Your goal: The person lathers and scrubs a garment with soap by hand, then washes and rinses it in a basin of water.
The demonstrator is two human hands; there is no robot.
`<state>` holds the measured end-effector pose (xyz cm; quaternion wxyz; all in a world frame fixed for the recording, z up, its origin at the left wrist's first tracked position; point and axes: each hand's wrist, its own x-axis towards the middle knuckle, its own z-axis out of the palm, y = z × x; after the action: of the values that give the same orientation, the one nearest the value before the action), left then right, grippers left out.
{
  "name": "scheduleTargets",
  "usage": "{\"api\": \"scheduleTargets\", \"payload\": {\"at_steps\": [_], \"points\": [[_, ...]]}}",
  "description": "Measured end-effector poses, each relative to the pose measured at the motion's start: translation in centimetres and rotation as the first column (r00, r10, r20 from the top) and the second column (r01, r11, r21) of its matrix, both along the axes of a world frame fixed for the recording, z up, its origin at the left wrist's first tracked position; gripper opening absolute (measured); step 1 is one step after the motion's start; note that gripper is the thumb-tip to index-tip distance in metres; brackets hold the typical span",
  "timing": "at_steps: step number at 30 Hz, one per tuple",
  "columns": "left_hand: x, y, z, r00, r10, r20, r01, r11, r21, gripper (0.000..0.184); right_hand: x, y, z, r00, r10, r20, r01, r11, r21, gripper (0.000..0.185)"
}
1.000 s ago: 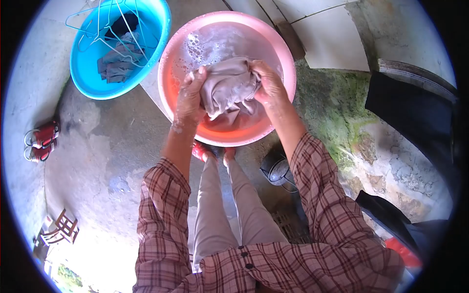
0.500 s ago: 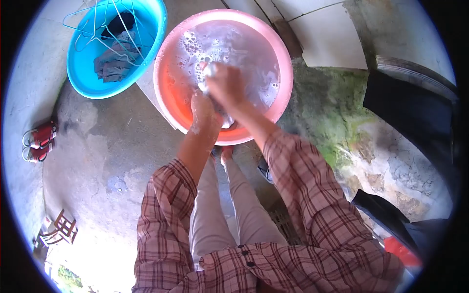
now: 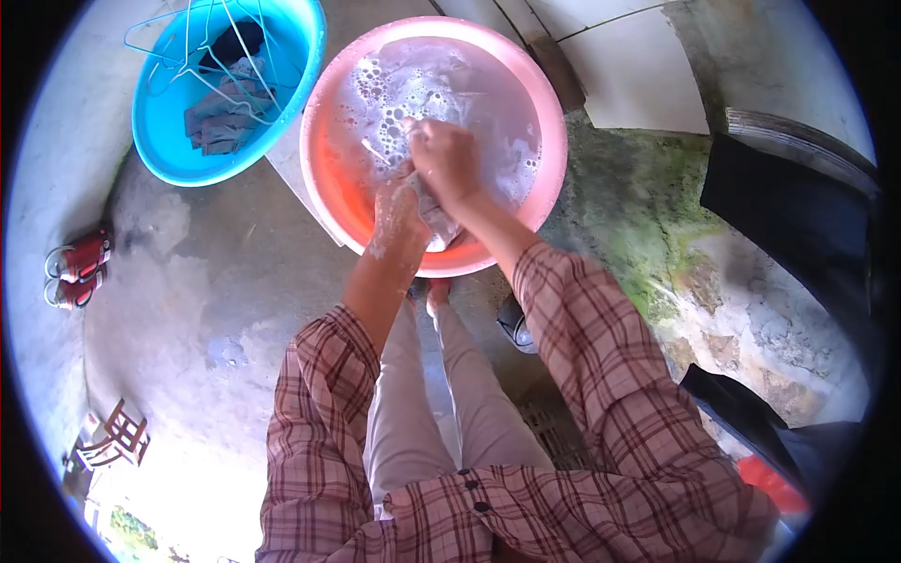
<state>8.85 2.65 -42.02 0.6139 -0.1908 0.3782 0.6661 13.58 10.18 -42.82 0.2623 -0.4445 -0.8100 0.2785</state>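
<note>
A person in a checked shirt bends over a round pink plastic basin (image 3: pixel 555 141) of cloudy water, with white suds (image 3: pixel 389 117) on its surface. A wet greyish cloth (image 3: pixel 439 227) is bunched between the two hands, inside the basin near the rim closest to the person.

The left hand (image 3: pixel 400 211), palm partly up, is closed around the bunched cloth, most of its fingers out of sight. The right hand (image 3: pixel 447 161) is curled almost into a fist on the cloth's upper part, just above the left. How firmly either one squeezes cannot be told.

The cloth looks soft and limp, probably heavy with water and slippery with soap, yet not fragile. A gathered fold, taken with the whole palm, should hold better than a fingertip pinch on one edge.

Counted, there are two basins: the pink one and, beside it at upper left, one bright blue plastic basin (image 3: pixel 161 117). The blue one has at least two fabrics in it, a crumpled grey garment (image 3: pixel 225 117) and a black bundle (image 3: pixel 239 42). Several thin wire hangers (image 3: pixel 186 70) overlap above them, too tangled to count. Two red shoes (image 3: pixel 83 258) stand against the left wall, with one brown wooden chair (image 3: pixel 125 436) below.
</note>
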Motion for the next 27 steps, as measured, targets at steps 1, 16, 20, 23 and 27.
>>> {"api": "scheduleTargets", "payload": {"at_steps": [1, 16, 20, 23, 27], "points": [[-0.3, 0.2, -0.6, 1.0, -0.023, -0.004, 0.023, 0.999, -0.023, 0.027, 0.2, 0.7, -0.5, 0.998, -0.052, 0.038, 0.053, 0.998, -0.027, 0.026], [0.1, 0.6, -1.9, 1.0, -0.018, -0.019, 0.013, 0.969, -0.248, 0.028, 0.3, 0.0, -0.8, 0.984, -0.155, 0.087, 0.162, 0.983, -0.084, 0.022], [-1.0, -0.1, 1.6, 0.998, -0.025, -0.055, 0.019, 0.993, -0.119, 0.028, 0.5, -3.7, -0.1, 0.992, 0.116, 0.046, -0.121, 0.986, 0.113, 0.023], [-2.4, -0.1, -0.8, 0.995, 0.029, 0.093, -0.016, 0.99, -0.141, 0.027, -0.3, -6.7, 5.5, 0.99, 0.133, -0.041, -0.134, 0.99, -0.041, 0.021], [-1.5, 0.5, 0.7, 0.994, 0.029, 0.103, 0.0, 0.961, -0.275, 0.027, -0.2, -4.1, 3.4, 1.0, -0.01, -0.011, 0.009, 0.998, -0.059, 0.024]]}}
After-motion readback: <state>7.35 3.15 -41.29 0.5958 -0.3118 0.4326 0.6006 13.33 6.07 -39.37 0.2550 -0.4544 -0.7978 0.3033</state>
